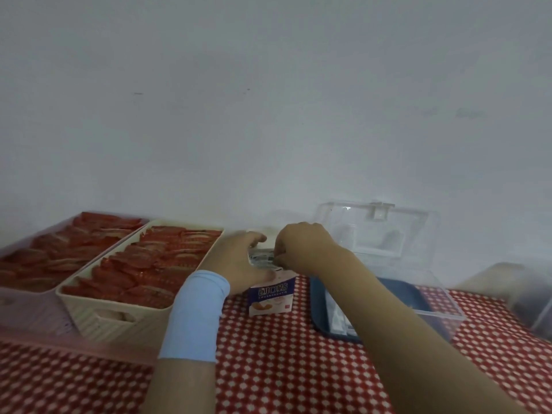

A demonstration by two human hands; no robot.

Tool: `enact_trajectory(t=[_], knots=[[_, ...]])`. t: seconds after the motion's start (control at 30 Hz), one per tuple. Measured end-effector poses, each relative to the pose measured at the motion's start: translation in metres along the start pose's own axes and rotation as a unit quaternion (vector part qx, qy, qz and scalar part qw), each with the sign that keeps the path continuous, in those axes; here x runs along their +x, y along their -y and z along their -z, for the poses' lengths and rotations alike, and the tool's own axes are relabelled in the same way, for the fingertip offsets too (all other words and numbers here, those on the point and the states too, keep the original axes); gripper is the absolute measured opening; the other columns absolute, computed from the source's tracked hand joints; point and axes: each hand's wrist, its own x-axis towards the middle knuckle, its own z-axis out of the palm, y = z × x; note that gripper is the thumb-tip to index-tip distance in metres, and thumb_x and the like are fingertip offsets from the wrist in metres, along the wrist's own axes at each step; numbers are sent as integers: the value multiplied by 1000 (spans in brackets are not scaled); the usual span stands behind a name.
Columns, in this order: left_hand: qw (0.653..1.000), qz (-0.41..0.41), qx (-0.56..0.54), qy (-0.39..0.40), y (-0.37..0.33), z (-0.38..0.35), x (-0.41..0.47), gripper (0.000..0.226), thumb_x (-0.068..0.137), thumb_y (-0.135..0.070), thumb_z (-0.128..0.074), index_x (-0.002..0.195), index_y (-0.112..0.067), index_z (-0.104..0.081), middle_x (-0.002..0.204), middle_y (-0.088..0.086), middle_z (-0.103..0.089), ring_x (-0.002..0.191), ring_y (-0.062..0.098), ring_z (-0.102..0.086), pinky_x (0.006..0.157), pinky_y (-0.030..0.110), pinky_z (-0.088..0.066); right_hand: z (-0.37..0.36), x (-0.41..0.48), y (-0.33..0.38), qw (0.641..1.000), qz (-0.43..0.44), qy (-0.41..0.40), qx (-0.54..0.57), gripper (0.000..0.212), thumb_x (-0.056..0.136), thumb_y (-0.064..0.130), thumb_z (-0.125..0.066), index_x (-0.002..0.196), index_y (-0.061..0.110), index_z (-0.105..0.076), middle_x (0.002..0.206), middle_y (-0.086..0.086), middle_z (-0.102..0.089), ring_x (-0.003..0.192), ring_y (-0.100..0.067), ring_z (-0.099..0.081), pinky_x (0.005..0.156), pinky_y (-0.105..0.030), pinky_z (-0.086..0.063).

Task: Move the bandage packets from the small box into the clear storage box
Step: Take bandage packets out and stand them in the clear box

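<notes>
Two hands meet at the small box [271, 297], which stands upright on the red checked cloth [283, 369], long axis vertical, mouth up. The left hand [239, 261] curls round its left side, and the right hand [304, 249] pinches the bandage packets [261, 259] in its mouth. Right of the small box, the clear storage box [442, 315], lid [379, 231] raised, holds white packets [337, 319]. Left of it, a cream basket [119, 318] and a pink tray [18, 309] beyond hold red sachets [167, 258].

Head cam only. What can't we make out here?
All head view.
1. Count of bandage packets in small box: left hand and right hand cover the opening.
2. Contents of clear storage box: right forearm crosses it.
3. Object at right edge: blurred, cut off.
</notes>
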Motion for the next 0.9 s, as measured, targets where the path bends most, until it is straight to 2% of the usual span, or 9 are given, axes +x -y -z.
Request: enact_trajectory(t=[0.07,0.13,0.27,0.33,0.43,0.6,0.67,0.77,0.9], knots=[[999,1,-26,-26,-2,1,0,55,86,-45,-69,135,-26,-56,138,-6,-54,129,16,-48,107,33,-38,-3,2,2,1000,6,1,-3,23,96,39,-56,102,28,-76,95,5,-71,86,-17,-62,78,-31,-36],[997,-6,-33,-68,-2,-1,3,34,94,-36,-58,126,-28,-63,132,-5,-56,129,17,-45,107,33,-35,-7,3,3,1000,9,-7,2,25,98,39,-53,100,30,-76,96,7,-70,91,-17,-62,82,-33,-36],[993,-13,-39,-113,1,-4,6,22,95,-21,-59,113,-28,-69,112,-9,-61,103,8,-55,96,29,-45,-10,-3,-1,994,-14,-48,95,20,98,33,-54,101,29,-73,100,7,-70,93,-16,-63,93,-36,-45],[993,-15,-48,-107,2,-6,6,19,95,-23,-60,111,-29,-69,103,-15,-60,89,-1,-56,84,19,-46,-13,-7,-4,982,-32,-74,170,17,99,30,-53,103,25,-69,100,6,-70,90,-15,-64,88,-36,-53],[994,-24,-39,-96,1,-7,6,15,96,-32,-58,102,-30,-71,88,-23,-56,82,-7,-54,68,11,-38,-21,-11,-6,966,-32,-119,228,15,100,32,-54,102,25,-68,94,8,-69,85,-12,-64,79,-35,-57],[995,-6,-34,-95,4,-9,8,7,91,-32,-65,90,-34,-71,87,-15,-65,80,2,-60,69,15,-43,-26,-18,-5,956,-18,-108,272,34,93,56,-59,104,27,-73,93,11,-71,82,-7,-64,72,-27,-55],[992,1,-70,-103,3,-9,7,10,89,-28,-69,98,-32,-70,86,-15,-65,82,-1,-60,72,15,-45,-28,-18,-7,952,-27,-127,278,26,96,46,-61,105,25,-74,93,13,-71,80,-4,-63,71,-24,-54],[987,-5,-99,-125,-1,-7,7,12,87,-28,-71,99,-30,-70,85,-13,-67,83,3,-62,76,23,-51,-31,-18,-10,918,-44,-184,350,8,96,31,-64,97,29,-72,84,20,-66,76,2,-60,69,-17,-50],[982,-22,-122,-145,-6,-8,7,7,88,-25,-71,92,-27,-75,79,-11,-73,77,4,-67,77,32,-56,-29,-21,-9,862,-35,-198,465,4,92,27,-70,92,26,-74,77,11,-71,71,-4,-65,63,-19,-53]])
